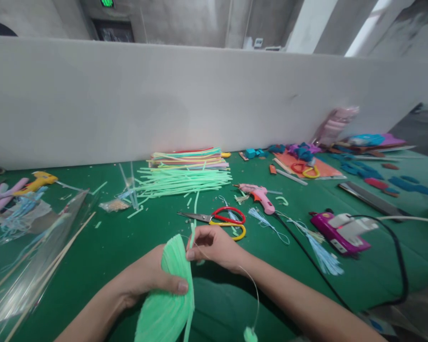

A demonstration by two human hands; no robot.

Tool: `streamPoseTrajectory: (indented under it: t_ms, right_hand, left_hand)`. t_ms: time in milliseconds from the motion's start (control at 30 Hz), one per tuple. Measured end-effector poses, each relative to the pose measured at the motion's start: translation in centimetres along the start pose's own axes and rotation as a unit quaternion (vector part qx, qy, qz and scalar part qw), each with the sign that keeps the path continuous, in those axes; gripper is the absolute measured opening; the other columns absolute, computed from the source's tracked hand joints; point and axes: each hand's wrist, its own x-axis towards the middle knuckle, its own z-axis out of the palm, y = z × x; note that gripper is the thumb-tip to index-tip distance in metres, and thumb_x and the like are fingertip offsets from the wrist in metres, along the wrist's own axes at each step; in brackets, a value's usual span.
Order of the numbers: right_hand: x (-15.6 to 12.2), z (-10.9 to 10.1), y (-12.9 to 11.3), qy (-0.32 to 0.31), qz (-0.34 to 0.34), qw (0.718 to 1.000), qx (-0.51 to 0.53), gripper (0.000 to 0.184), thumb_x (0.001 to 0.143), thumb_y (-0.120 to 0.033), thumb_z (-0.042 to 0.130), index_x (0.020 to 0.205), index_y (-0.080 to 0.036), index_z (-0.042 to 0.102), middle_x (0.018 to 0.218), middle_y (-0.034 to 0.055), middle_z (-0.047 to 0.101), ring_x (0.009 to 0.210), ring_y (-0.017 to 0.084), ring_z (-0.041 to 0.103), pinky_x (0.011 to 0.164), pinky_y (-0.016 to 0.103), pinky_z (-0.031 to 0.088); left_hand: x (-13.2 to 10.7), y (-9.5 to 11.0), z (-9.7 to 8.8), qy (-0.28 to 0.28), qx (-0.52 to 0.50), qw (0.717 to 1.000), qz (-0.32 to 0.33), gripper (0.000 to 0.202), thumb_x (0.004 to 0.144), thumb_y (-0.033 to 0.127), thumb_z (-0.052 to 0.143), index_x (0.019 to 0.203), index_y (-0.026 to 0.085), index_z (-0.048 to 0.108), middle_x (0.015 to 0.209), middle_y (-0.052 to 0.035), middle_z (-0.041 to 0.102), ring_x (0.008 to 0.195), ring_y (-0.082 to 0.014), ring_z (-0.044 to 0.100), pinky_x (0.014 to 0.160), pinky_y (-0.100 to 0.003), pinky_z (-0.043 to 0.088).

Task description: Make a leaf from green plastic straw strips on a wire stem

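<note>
In the head view a thick bundle of light green pipe cleaners [169,304] lies in my left hand [155,273], its thumb pressed across the front. My right hand [214,247] pinches one green pipe cleaner [191,237] at the bundle's right edge. A thin clear thread [256,285] trails from near my right fingers over the forearm, down to a small green tuft [250,334] at the bottom edge. Just beyond my hands lie scissors [214,219] with one red and one yellow handle loop, blades pointing left.
A pile of pipe cleaners [185,178], mostly green, lies by the white partition [164,99]. Right of it sit a pink glue gun [258,195], blue tassels [321,251] and a purple power strip [338,232] with cords. At left are a yellow glue gun [39,180] and clear plastic wrapping [39,266].
</note>
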Motion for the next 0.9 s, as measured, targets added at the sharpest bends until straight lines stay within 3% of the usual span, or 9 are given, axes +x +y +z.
streamPoseTrajectory:
  t_ms: [100, 267, 400, 533, 700, 900]
  right_hand:
    - [0.2, -0.1, 0.1, 0.008, -0.004, 1.000, -0.009, 0.040, 0.046, -0.034, 0.090, 0.065, -0.013, 0.062, 0.058, -0.0047, 0.061, 0.051, 0.006, 0.051, 0.051, 0.019, 0.040]
    - [0.6, -0.6, 0.4, 0.018, -0.039, 0.999, -0.020, 0.034, 0.054, -0.032, 0.088, 0.070, -0.014, 0.063, 0.060, -0.0042, 0.063, 0.053, 0.007, 0.054, 0.053, 0.019, 0.040]
    - [0.7, -1.4, 0.1, -0.019, -0.035, 0.999, -0.024, 0.030, 0.062, -0.032, 0.084, 0.078, -0.014, 0.067, 0.065, -0.0028, 0.065, 0.056, 0.007, 0.057, 0.057, 0.020, 0.045]
    - [0.3, -2.4, -0.9, -0.064, -0.003, 0.998, -0.023, 0.036, 0.066, -0.038, 0.081, 0.090, -0.013, 0.069, 0.071, 0.0006, 0.068, 0.065, 0.012, 0.064, 0.065, 0.026, 0.052]
    - [0.1, -2.4, -1.5, -0.039, -0.012, 0.998, -0.036, 0.040, 0.066, -0.044, 0.080, 0.087, -0.012, 0.068, 0.066, 0.0012, 0.067, 0.060, 0.012, 0.064, 0.061, 0.025, 0.052]
    - [0.3, -1.6, -1.2, -0.026, 0.009, 0.999, -0.034, 0.037, 0.067, -0.045, 0.079, 0.080, -0.013, 0.067, 0.062, 0.0003, 0.067, 0.054, 0.009, 0.060, 0.056, 0.021, 0.048]
  left_hand:
    - [0.1, -0.3, 0.0, -0.005, -0.003, 1.000, -0.011, 0.071, 0.055, 0.022, 0.087, 0.120, 0.022, 0.060, 0.108, -0.0049, 0.069, 0.092, -0.0213, 0.062, 0.076, -0.031, 0.050]
    - [0.0, -0.6, 0.1, -0.022, -0.024, 0.999, -0.036, 0.077, 0.055, 0.020, 0.086, 0.125, 0.024, 0.056, 0.102, -0.0041, 0.071, 0.080, -0.0201, 0.066, 0.075, -0.035, 0.052]
    - [0.1, -0.5, 0.0, 0.005, -0.036, 0.999, -0.031, 0.059, 0.055, 0.019, 0.086, 0.109, 0.021, 0.063, 0.087, -0.0006, 0.069, 0.078, -0.0202, 0.066, 0.071, -0.032, 0.052]
    - [0.1, -0.2, -0.2, 0.026, -0.047, 0.998, -0.045, 0.042, 0.060, 0.023, 0.084, 0.096, 0.018, 0.065, 0.083, -0.0027, 0.069, 0.080, -0.0227, 0.068, 0.071, -0.035, 0.052]
    - [0.3, -0.1, -0.5, 0.039, -0.027, 0.998, -0.046, 0.035, 0.063, 0.024, 0.083, 0.093, 0.016, 0.066, 0.081, -0.0049, 0.072, 0.080, -0.0230, 0.068, 0.072, -0.035, 0.052]
    - [0.4, 0.0, 0.3, 0.033, -0.043, 0.997, -0.061, 0.043, 0.061, 0.023, 0.085, 0.099, 0.018, 0.066, 0.085, -0.0057, 0.074, 0.080, -0.0242, 0.071, 0.070, -0.035, 0.055]
